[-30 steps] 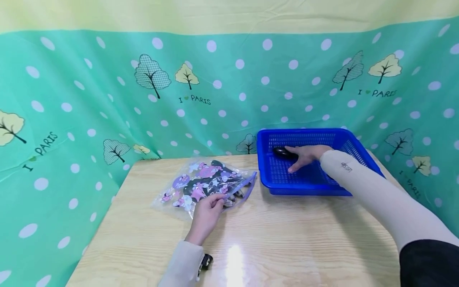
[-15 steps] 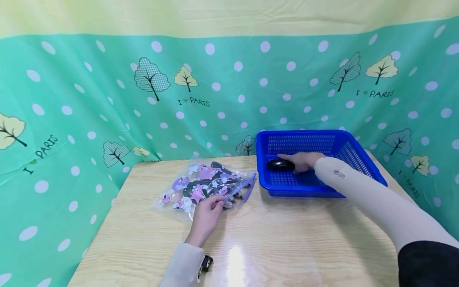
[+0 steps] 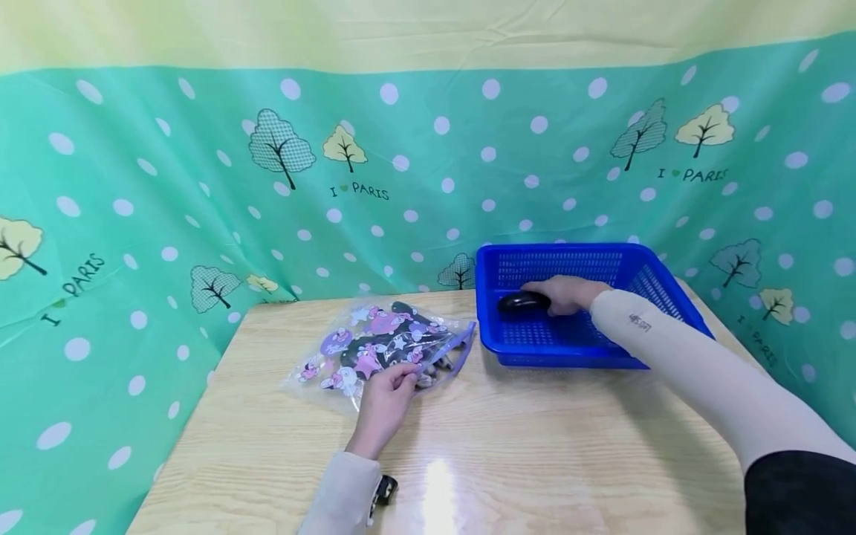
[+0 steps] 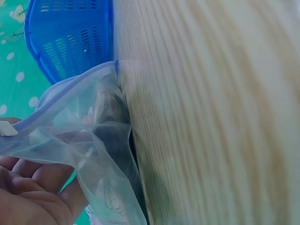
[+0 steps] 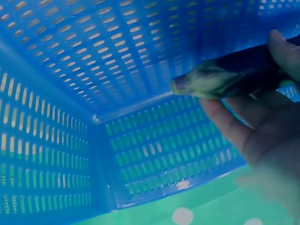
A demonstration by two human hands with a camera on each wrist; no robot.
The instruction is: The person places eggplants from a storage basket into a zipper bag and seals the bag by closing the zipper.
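Observation:
My left hand point(image 3: 386, 400) pinches the open edge of a clear zip bag point(image 3: 366, 362) printed with pink and purple cartoon figures. Dark, long shapes lie inside the bag, and its mouth gapes toward the right. In the left wrist view the bag's plastic point(image 4: 101, 154) hangs in front of the curled fingers point(image 4: 51, 178). Inside the blue basket point(image 3: 568, 360), my right hand point(image 3: 567, 294) grips a dark purple eggplant point(image 3: 521, 302). The right wrist view shows the eggplant's pale green and purple stem end point(image 5: 206, 82) sticking out past the thumb and fingers.
The perforated blue basket stands at the back right of the wooden table point(image 3: 508, 453), right of the bag. A green dotted curtain point(image 3: 414, 186) with printed trees hangs behind and along both sides.
My right hand has closed round the eggplant, which has shifted slightly left and nearer in the basket, then tilted a little. The left hand still pinches the bag in place.

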